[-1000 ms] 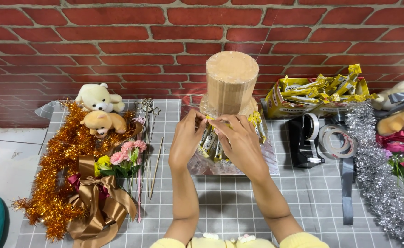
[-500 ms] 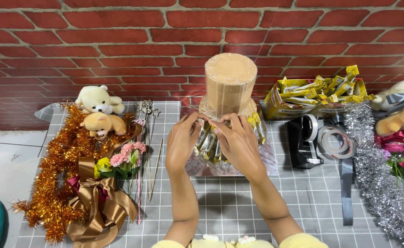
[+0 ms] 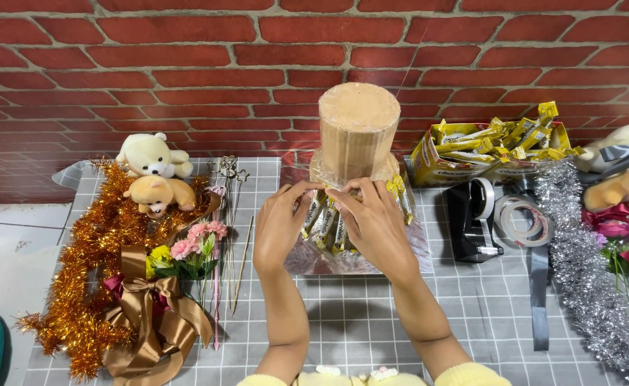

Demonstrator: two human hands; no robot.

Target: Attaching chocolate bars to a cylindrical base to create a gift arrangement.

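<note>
Both hands meet at the base of the tall cardboard cylinder (image 3: 358, 129), left hand (image 3: 280, 225) and right hand (image 3: 376, 225) equally near, fingers (image 3: 307, 187) pinched closed on upright yellow snack sachets (image 3: 326, 223) just beneath them (long axes vertical).

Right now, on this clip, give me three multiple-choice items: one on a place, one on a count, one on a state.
1. Where does the tape dispenser sit?
A. right of the cardboard cylinder
B. on the orange tinsel
C. left of the bears

2. How many teddy bears lie at the upper left of the mat?
A. one
B. two
C. four

3. What are the hands doing?
A. resting flat on the mat
B. both at the packets against the cylinder's base
C. lifting the brown bow

Answers: 1 A, it stands black beside the tape rolls. 2 B, cream above tan. 3 B, left hand and right hand meet there.
</note>
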